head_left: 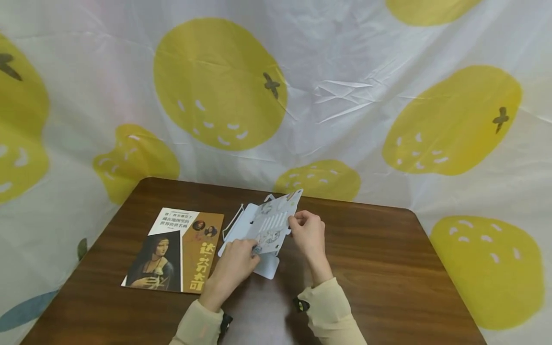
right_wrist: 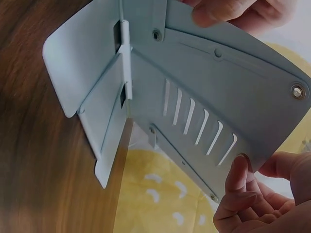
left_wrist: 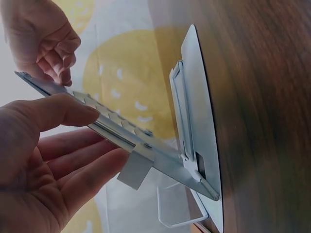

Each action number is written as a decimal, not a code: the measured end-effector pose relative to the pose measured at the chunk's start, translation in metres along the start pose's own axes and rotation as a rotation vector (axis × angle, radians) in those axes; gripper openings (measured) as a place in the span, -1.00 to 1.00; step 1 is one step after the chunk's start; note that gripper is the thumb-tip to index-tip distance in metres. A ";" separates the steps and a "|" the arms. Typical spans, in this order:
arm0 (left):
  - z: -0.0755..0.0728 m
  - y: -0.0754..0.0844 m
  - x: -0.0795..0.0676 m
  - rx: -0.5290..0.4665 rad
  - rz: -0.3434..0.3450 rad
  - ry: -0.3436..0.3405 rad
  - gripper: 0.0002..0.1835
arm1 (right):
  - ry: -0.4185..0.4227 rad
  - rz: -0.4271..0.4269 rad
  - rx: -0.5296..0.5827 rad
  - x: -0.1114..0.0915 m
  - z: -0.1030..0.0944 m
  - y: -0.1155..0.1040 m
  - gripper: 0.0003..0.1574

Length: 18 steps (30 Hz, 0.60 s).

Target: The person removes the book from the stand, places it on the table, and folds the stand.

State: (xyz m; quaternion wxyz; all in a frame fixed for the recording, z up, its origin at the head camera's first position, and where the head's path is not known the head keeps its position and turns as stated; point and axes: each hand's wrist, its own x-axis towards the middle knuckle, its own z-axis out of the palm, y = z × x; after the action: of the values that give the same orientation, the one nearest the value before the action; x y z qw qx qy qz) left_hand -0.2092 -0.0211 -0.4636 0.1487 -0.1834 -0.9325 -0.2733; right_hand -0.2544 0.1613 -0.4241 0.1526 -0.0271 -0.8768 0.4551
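A folding metal book stand (head_left: pixel 269 225) is part-way unfolded on the table, its slotted panel (right_wrist: pixel 204 92) tilted up from a flat base plate (left_wrist: pixel 203 111) along a hinge (right_wrist: pixel 125 58). My left hand (head_left: pixel 235 261) pinches the panel's near edge, thumb on one face and fingers on the other. On the far side, my right hand (head_left: pixel 309 235) pinches the panel's right edge, near the row of slots. A thin wire support (left_wrist: pixel 180 107) lies along the base plate. Printed drawings show on the panel's face in the head view.
A book with a painted portrait cover (head_left: pixel 164 258) lies flat on the dark wooden table (head_left: pixel 366 268), left of the stand. Behind the table hangs a pale curtain (head_left: pixel 336 115) with yellow fruit prints. Its lower part meets the table's back edge.
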 end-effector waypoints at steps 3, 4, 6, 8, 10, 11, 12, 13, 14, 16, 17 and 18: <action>0.001 0.001 -0.001 0.004 -0.005 -0.021 -0.90 | 0.002 -0.004 -0.027 -0.001 -0.001 0.003 -0.85; 0.001 0.002 -0.001 0.009 -0.004 -0.025 -0.89 | 0.005 -0.006 -0.036 -0.001 -0.001 0.005 -0.85; 0.002 0.003 -0.001 0.016 0.002 -0.035 -0.90 | 0.010 -0.010 -0.047 -0.002 -0.003 0.008 -0.85; 0.003 0.006 -0.002 0.029 0.013 -0.037 -0.89 | 0.014 -0.010 -0.055 -0.004 -0.004 0.011 -0.86; 0.004 0.008 -0.003 0.037 0.022 -0.041 -0.89 | 0.014 -0.008 -0.059 -0.005 -0.006 0.014 -0.87; 0.004 0.009 -0.003 0.040 0.025 -0.042 -0.89 | 0.013 -0.005 -0.060 -0.006 -0.007 0.016 -0.87; 0.005 0.010 -0.004 0.047 0.035 -0.041 -0.89 | 0.009 -0.001 -0.062 -0.006 -0.008 0.018 -0.87; 0.006 0.010 -0.004 0.050 0.042 -0.043 -0.88 | 0.009 0.006 -0.064 -0.007 -0.008 0.019 -0.87; 0.006 0.010 -0.004 0.054 0.052 -0.045 -0.87 | 0.008 0.009 -0.067 -0.007 -0.009 0.021 -0.87; 0.007 0.010 -0.004 0.063 0.069 -0.062 -0.84 | 0.000 0.024 -0.069 -0.008 -0.009 0.026 -0.87; 0.007 0.009 -0.005 0.062 0.079 -0.075 -0.82 | -0.005 0.030 -0.069 -0.008 -0.009 0.028 -0.86; 0.007 0.008 -0.005 0.061 0.089 -0.092 -0.80 | -0.011 0.040 -0.068 -0.009 -0.009 0.030 -0.86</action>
State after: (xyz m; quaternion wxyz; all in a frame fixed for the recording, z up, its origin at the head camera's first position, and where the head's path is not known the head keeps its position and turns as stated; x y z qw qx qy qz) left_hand -0.2029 -0.0120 -0.4674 0.1235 -0.2325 -0.9371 -0.2291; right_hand -0.2460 0.1846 -0.4452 0.1375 -0.0472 -0.8920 0.4281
